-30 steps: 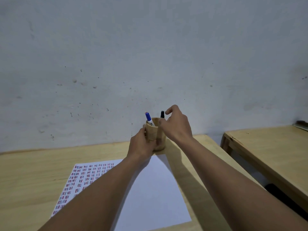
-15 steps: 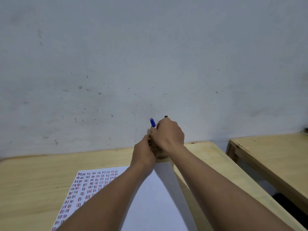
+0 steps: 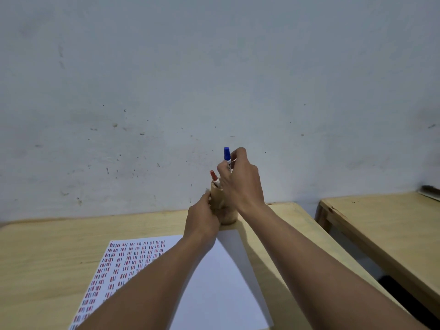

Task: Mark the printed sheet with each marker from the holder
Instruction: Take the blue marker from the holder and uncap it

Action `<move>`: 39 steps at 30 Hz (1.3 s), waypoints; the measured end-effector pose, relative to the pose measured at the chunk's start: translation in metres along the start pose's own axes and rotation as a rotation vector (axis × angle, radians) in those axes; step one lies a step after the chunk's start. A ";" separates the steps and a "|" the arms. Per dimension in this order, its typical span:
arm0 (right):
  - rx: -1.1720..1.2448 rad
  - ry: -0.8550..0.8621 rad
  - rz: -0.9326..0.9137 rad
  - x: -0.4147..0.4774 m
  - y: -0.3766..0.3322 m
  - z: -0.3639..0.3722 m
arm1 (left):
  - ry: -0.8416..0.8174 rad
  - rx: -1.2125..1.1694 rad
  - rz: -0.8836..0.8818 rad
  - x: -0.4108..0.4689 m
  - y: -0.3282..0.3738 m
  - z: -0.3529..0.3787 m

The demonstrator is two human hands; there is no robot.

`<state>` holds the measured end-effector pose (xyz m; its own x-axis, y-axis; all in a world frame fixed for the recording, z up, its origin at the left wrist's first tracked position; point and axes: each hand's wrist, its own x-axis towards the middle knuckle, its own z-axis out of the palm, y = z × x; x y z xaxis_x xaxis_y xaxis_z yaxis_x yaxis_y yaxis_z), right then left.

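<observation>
A tan cylindrical holder [image 3: 217, 198] stands at the far edge of the wooden table [image 3: 42, 258], just beyond the printed sheet [image 3: 133, 256]. My left hand [image 3: 202, 216] is wrapped around the holder's side. My right hand [image 3: 241, 181] pinches a blue-capped marker [image 3: 227, 154] and holds it raised above the holder's rim. A red-capped marker [image 3: 213, 177] leans out of the holder on the left. The sheet carries rows of short red and dark marks on its left part; its right part is blank and partly hidden by my forearms.
A grey, speckled wall [image 3: 214, 79] rises directly behind the table. A second wooden table [image 3: 385, 225] stands to the right across a narrow gap, with a dark object [image 3: 429, 189] at its far edge.
My right hand has risen from the holder with the blue marker in it. The red marker has come into sight in the holder. The black marker tip is no longer visible.
</observation>
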<state>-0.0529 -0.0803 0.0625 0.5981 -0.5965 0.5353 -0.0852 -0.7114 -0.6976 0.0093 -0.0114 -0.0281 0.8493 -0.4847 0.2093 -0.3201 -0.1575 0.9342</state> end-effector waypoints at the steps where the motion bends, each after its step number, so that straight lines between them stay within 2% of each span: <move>1: 0.042 -0.007 -0.013 -0.001 -0.005 -0.005 | 0.004 0.035 0.003 -0.002 0.001 -0.004; 5: 0.131 -0.029 -0.040 -0.003 -0.018 -0.017 | 0.027 0.136 0.030 -0.007 0.013 -0.020; 14: -0.003 -0.104 -0.118 -0.034 -0.054 -0.027 | 0.187 -0.061 0.104 -0.049 0.068 -0.100; 18: -0.116 -0.150 -0.183 -0.057 -0.067 -0.027 | 0.100 -0.282 0.144 -0.070 0.088 -0.127; 21: -0.171 -0.168 -0.216 -0.071 -0.076 -0.025 | 0.049 -0.330 0.143 -0.083 0.097 -0.141; 25: -0.155 -0.137 -0.255 -0.087 -0.087 -0.027 | 0.094 -0.329 0.142 -0.094 0.097 -0.151; 28: -0.034 -0.005 -0.262 -0.102 -0.094 -0.027 | 0.143 -0.406 0.125 -0.102 0.100 -0.154; 31: 0.042 0.094 -0.151 -0.118 -0.101 -0.023 | 0.173 -0.463 0.122 -0.108 0.103 -0.155; 33: 0.147 0.030 0.023 -0.123 -0.107 -0.022 | 0.172 -0.472 0.127 -0.111 0.103 -0.156; 37: 0.772 -0.177 0.502 -0.125 -0.123 -0.025 | 0.115 -0.428 0.140 -0.116 0.100 -0.158; 39: 1.020 -0.186 0.621 -0.123 -0.125 -0.024 | 0.098 -0.383 0.156 -0.116 0.098 -0.160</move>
<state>-0.1346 0.0734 0.0955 0.7907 -0.6107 -0.0425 0.2194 0.3475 -0.9117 -0.0538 0.1670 0.0855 0.8450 -0.3902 0.3657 -0.2845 0.2510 0.9252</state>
